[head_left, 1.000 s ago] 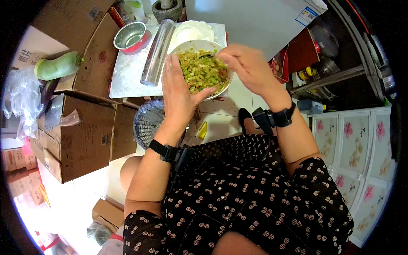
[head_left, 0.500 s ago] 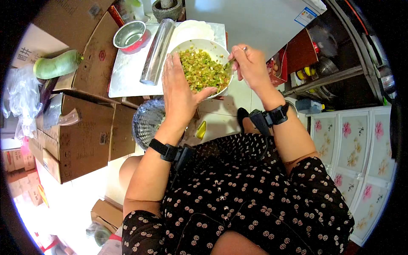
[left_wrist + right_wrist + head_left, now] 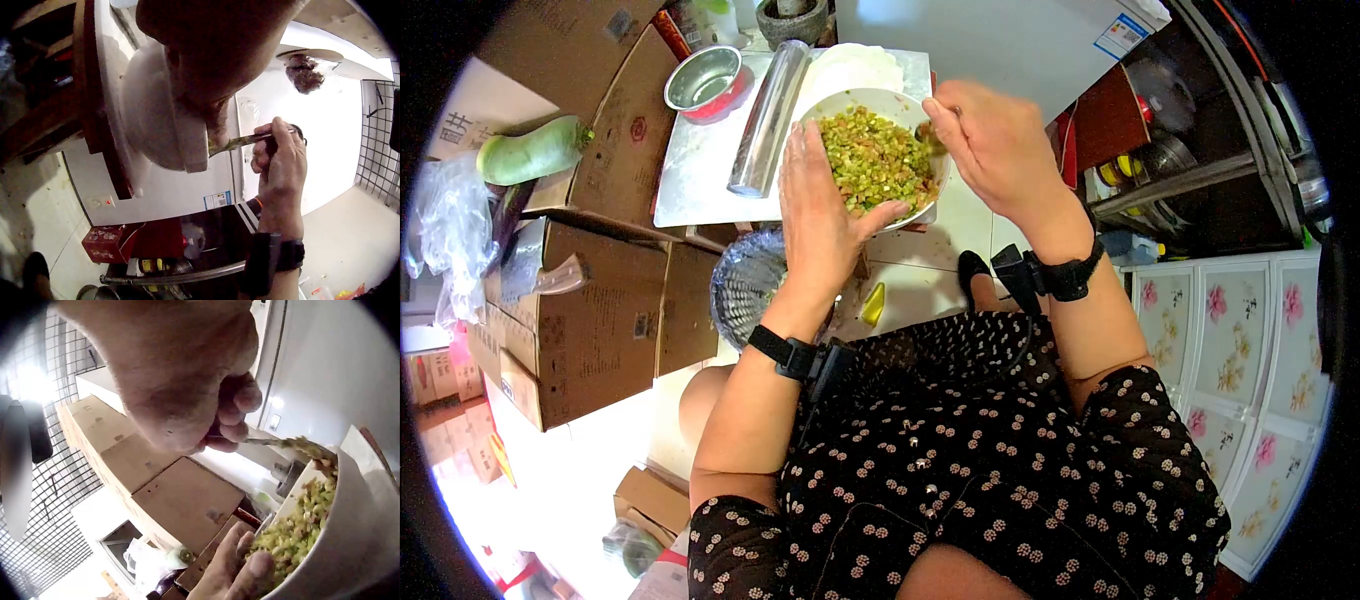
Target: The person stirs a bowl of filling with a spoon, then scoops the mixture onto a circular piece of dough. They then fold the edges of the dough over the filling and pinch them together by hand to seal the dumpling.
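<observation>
A white bowl (image 3: pixel 855 97) holds a finely chopped mix (image 3: pixel 875 160) of green and brownish bits. It stands at the near right corner of the small table. My left hand (image 3: pixel 808 200) rests along the bowl's left side with straight fingers, its thumb stretched over the near rim. With curled fingers my right hand (image 3: pixel 995 150) grips a spoon (image 3: pixel 244 141) at the bowl's right rim. Bits of the mix cling to the spoon's lower end, as the right wrist view shows.
On the table (image 3: pixel 690 185) lie a foil-like roll (image 3: pixel 768 120), a metal bowl (image 3: pixel 705 80) and a stack of pale round sheets (image 3: pixel 855 70). Cardboard boxes (image 3: pixel 600 320) stand left. A lined basket (image 3: pixel 745 290) is below. Flowered drawers (image 3: pixel 1230 330) stand right.
The right hand has moved with the spoon, from over the mix to the right rim, then up slightly as the wrist turned. The mix has shifted in the bowl. The left hand stays put.
</observation>
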Demonstrator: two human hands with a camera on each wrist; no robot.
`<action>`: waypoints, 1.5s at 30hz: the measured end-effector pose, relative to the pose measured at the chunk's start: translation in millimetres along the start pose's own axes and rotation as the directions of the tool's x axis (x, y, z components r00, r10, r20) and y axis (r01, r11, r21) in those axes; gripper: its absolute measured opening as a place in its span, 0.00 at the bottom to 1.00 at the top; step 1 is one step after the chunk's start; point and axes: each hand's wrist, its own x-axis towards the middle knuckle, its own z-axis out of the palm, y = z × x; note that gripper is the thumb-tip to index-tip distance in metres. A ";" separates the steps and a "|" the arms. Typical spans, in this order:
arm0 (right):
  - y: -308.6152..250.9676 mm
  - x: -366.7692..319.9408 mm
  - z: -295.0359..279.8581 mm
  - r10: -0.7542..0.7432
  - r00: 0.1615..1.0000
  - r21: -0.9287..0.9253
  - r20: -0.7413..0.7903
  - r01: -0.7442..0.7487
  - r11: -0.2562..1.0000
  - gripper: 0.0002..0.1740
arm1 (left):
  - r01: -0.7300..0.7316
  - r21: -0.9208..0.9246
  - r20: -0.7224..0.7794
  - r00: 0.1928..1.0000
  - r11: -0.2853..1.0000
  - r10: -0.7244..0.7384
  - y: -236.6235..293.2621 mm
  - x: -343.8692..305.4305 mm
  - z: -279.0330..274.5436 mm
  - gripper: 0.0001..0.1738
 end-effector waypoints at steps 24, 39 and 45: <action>-2.8 -7.9 -20.5 0.014 1.000 0.255 -0.027 -0.006 0.967 0.10 | 0.056 -0.279 -0.021 0.998 0.959 -0.065 -12.7 1.5 -10.8 0.50; -37.7 -33.2 7.0 -0.148 0.958 0.308 0.244 0.068 0.949 0.11 | 0.312 -0.525 0.068 0.943 0.791 -0.327 -28.4 -16.9 2.2 0.34; -16.6 -35.2 3.0 -0.029 0.985 0.258 0.172 -0.016 0.966 0.11 | 0.320 -0.511 0.068 0.940 0.798 -0.334 -28.5 -16.3 5.6 0.33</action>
